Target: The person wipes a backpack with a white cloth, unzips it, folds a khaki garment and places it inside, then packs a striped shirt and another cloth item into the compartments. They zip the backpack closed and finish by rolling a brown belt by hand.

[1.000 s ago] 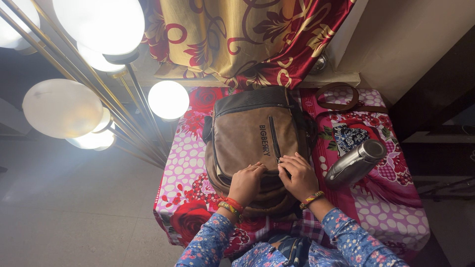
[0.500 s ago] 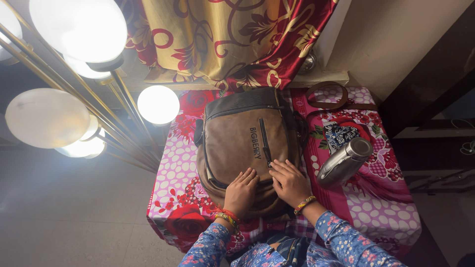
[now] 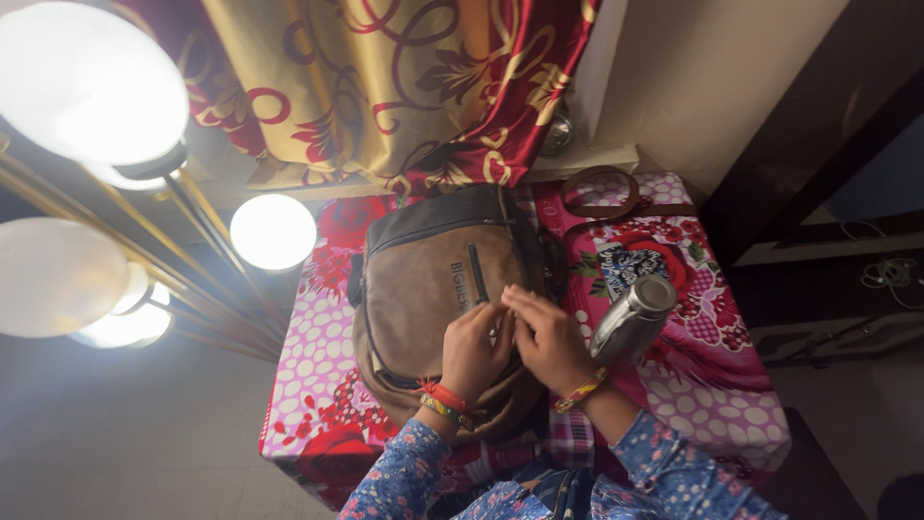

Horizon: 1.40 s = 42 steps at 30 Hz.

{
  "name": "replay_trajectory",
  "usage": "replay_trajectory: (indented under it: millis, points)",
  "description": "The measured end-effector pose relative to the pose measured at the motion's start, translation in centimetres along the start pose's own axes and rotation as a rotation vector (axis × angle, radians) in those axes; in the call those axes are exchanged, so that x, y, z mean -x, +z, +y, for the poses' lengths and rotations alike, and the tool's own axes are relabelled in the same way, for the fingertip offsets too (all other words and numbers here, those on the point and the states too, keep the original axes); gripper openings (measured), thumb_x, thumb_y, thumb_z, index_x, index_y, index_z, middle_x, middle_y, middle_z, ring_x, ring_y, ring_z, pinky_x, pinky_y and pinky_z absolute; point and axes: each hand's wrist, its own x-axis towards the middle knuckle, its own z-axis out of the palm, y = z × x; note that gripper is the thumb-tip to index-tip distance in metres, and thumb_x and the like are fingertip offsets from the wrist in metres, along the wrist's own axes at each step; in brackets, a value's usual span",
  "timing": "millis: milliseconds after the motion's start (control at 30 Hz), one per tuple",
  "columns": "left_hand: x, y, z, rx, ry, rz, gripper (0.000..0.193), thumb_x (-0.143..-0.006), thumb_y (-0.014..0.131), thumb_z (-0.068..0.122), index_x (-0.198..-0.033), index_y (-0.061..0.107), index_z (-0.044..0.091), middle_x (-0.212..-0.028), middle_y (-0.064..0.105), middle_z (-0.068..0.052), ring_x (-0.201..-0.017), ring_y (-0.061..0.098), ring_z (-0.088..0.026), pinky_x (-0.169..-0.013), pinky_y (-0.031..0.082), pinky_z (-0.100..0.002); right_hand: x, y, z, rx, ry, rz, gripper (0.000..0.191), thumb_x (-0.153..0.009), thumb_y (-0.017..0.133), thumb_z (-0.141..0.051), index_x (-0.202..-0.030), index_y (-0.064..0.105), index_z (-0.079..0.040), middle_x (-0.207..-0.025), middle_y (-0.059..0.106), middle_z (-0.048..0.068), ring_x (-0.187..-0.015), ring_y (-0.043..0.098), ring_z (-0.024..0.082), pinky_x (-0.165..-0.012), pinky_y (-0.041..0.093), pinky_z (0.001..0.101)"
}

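Brown fabric lay under both hands: the left hand (image 3: 474,345) and right hand (image 3: 545,339) rested side by side on the front of a backpack (image 3: 433,289), fingers bent and pinching at its front zip, though what they gripped could not be made out. The backpack lay flat on a pink flowered cloth (image 3: 318,366). A steel flask (image 3: 630,318) lay just beside the right hand, with a red and gold curtain (image 3: 404,87) beyond.

A brown backpack (image 3: 438,289) with a darker top band is seen on a pink cloth (image 3: 318,385) printed with white dots and red roses. A silver flask (image 3: 630,323) is seen alongside. Blue floral sleeves (image 3: 404,477) are worn. A red-and-gold scrolled curtain (image 3: 385,87) is hung behind.
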Motion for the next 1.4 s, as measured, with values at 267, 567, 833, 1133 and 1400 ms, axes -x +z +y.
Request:
replay_trajectory:
  millis: [267,567,833,1133,1400]
  points:
    - [-9.1,3.8,6.3,0.458,0.125,-0.07,0.018,-0.099,0.066,0.011,-0.112,0.071,-0.001,-0.098,0.077,-0.014,-0.091,0.078,-0.021,-0.081,0.061,-0.03,-4.7,-12.9,-1.0,-0.102,0.054,0.113,0.029,-0.1,0.061,-0.008,-0.125,0.069,0.002,-0.127,0.072,0.018,-0.122,0.07,0.026,-0.102,0.054,0.0343]
    - [-15.8,14.6,2.1,0.582,-0.184,-0.478,0.046,-0.101,0.062,0.039,-0.121,0.07,-0.002,-0.107,0.079,-0.011,-0.102,0.073,-0.016,-0.089,0.056,-0.031,-3.8,-17.8,14.0,-0.1,0.446,0.132,0.024,-0.097,0.069,-0.015,-0.116,0.075,-0.002,-0.099,0.082,0.011,-0.091,0.075,0.014,-0.077,0.058,0.0283]
    - [-15.5,21.4,-2.8,0.762,-0.78,-0.802,0.063,-0.098,0.058,0.051,-0.14,0.054,0.004,-0.132,0.069,-0.015,-0.122,0.065,-0.023,-0.098,0.053,-0.035,0.4,-13.8,23.4,0.299,0.653,-0.116,0.035,-0.086,0.079,-0.033,-0.117,0.076,-0.018,-0.117,0.074,0.013,-0.109,0.071,0.035,-0.095,0.055,0.0425]
    - [-15.1,22.8,-4.5,0.732,-0.913,-0.819,0.068,-0.097,0.054,0.056,-0.138,0.057,0.001,-0.133,0.07,-0.012,-0.124,0.064,-0.022,-0.101,0.05,-0.042,0.4,-10.7,24.5,0.499,0.496,-0.291,0.076,-0.072,0.088,-0.044,-0.138,0.06,-0.02,-0.158,0.036,0.02,-0.149,0.029,0.037,-0.122,0.03,0.0441]
    - [-14.3,23.9,-6.6,0.708,-0.991,-0.823,0.068,-0.097,0.055,0.054,-0.143,0.051,0.003,-0.137,0.067,-0.015,-0.127,0.064,-0.025,-0.103,0.049,-0.042,0.5,-8.4,25.6,0.591,0.532,-0.404,0.075,-0.081,0.075,-0.037,-0.147,0.046,-0.017,-0.158,0.032,0.02,-0.151,0.023,0.035,-0.122,0.023,0.0453]
